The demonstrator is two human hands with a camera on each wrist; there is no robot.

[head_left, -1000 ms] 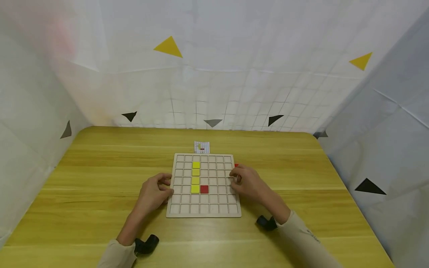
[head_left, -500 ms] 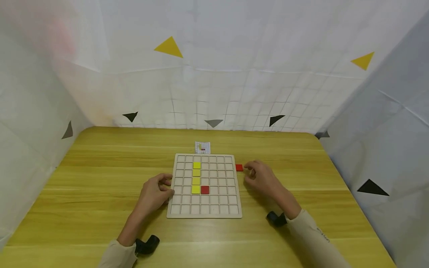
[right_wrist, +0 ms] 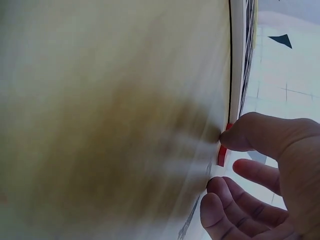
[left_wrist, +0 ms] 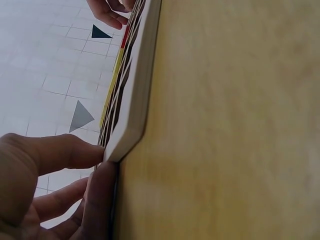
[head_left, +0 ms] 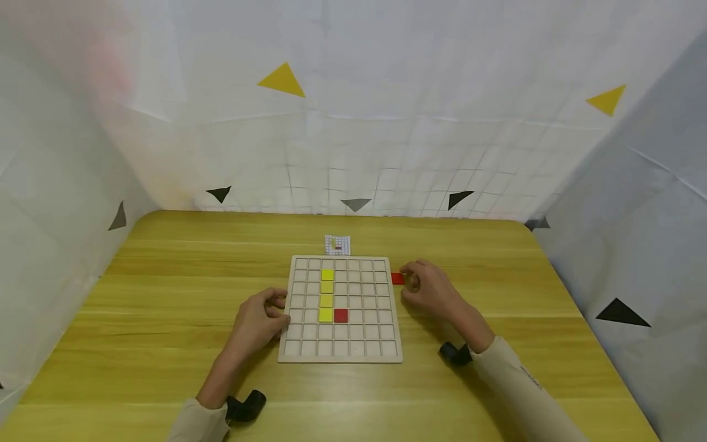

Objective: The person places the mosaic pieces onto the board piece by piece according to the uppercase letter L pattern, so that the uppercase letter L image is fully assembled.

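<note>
A pale wooden grid board (head_left: 340, 350) lies in front of me. Several yellow tiles (head_left: 327, 286) run in a column on it, with a red tile (head_left: 340, 315) right of the lowest one. At the board's left edge, my left hand (head_left: 259, 320) steadies it, thumb at the rim and a fingertip just below in the left wrist view. Another red tile (head_left: 397, 279) lies on the table against the right edge. My right hand (head_left: 433, 293) reaches this tile; in the right wrist view the thumb (right_wrist: 255, 131) covers part of it, with the fingers spread loosely beyond.
A small printed card (head_left: 337, 244) with a grid pattern lies behind the board. The wooden table (head_left: 166, 294) ends at a white curtain (head_left: 353, 135) with coloured triangles. Black wrist mounts (head_left: 246, 407) sit on both forearms.
My right hand has drawn back from the board's right side, uncovering the red tile there, then moved slightly in to it. The left hand stays at the board's left edge.
</note>
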